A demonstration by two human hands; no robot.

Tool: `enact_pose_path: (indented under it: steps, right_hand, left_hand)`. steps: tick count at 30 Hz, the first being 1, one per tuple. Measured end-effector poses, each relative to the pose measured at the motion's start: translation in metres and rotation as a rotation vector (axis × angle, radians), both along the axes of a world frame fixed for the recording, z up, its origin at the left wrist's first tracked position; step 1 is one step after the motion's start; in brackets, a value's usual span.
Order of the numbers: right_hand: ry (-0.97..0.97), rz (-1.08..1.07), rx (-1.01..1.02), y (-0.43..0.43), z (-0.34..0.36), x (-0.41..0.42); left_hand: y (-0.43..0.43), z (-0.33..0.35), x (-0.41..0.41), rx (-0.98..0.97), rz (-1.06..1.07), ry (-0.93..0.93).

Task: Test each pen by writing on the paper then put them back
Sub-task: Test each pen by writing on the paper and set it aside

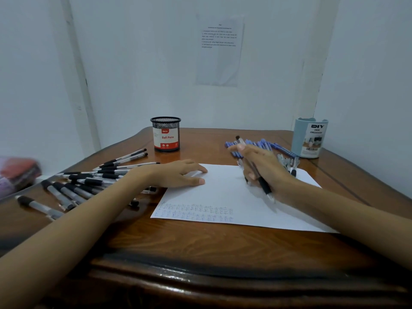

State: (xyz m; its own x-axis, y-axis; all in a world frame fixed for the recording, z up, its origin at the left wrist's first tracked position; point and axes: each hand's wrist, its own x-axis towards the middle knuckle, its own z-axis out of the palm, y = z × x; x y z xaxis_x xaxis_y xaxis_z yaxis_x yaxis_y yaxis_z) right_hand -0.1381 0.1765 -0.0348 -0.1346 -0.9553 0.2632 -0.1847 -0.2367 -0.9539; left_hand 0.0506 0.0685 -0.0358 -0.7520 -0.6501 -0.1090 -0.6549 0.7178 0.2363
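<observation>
- L hand point(185, 173) is lying palm down on the far-left corner of the paper point(223, 197), fingers point(196, 169) relaxed and slightly spread, tips touching the sheet, holding nothing.
- R hand point(265, 172) is hovering over the paper's far-right part, approx 2 o'clock from the sheet's centre. It's blurred.
- R fingers are curling round a pen point(264, 185) w/ a black grip. The pen is running on a slant, one end sticking out past the fingers toward 11 o'clock, the other pointing to 5 o'clock near the wrist.
- A 2nd pen may be in that hand too; can't tell, too blurry.
- Paper is lying flat on the table point(200, 246), mid-table. Rows of small scribbles point(196, 212) are sitting along its near-left edge, approx 7 o'clock.
- Black-grip pens point(89, 181) are lying scattered at 9 o'clock of the paper, partly under the L forearm.
- Blue pens point(263, 144) are lying in a heap at 1 o'clock, just behind the R hand.
- A few clear pens point(287, 163) are lying by the R hand, at 3 o'clock of it.
- Mesh cup point(165, 134), labelled "Ball Pens", is standing upright at 11 o'clock.
- Pale blue desk organizer point(310, 138) is standing upright at 2 o'clock, near the blue pens.
- Printed sheet point(219, 50) is hanging on the wall at 12 o'clock.
</observation>
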Motion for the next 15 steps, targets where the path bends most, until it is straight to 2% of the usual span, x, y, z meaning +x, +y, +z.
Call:
enact_pose_path:
  steps: [3,4,7,11,13,15]
  right_hand:
    - [0.074,-0.099,0.028,-0.012,0.014,-0.015]
    - [0.214,-0.157,0.039,-0.018,0.018,-0.021]
    - [0.813,-0.376,0.117,-0.044,0.023,-0.037]
    - [1.221,-0.402,0.24,-0.067,0.013,-0.041]
    - [1.412,-0.437,0.212,-0.071,0.006,-0.037]
    - [1.519,-0.528,0.109,-0.067,0.003,-0.03]
  left_hand:
    - [-0.001,0.0,0.001,-0.006,-0.008,0.011]
    - [-0.001,0.0,0.001,-0.007,-0.008,0.015]
    - [0.0,-0.001,0.001,-0.005,-0.007,0.022]
    - [0.002,-0.001,0.001,-0.006,-0.006,0.017]
    - [0.001,0.0,0.002,-0.012,-0.009,0.017]
    - [0.0,0.0,0.002,-0.011,-0.008,0.019]
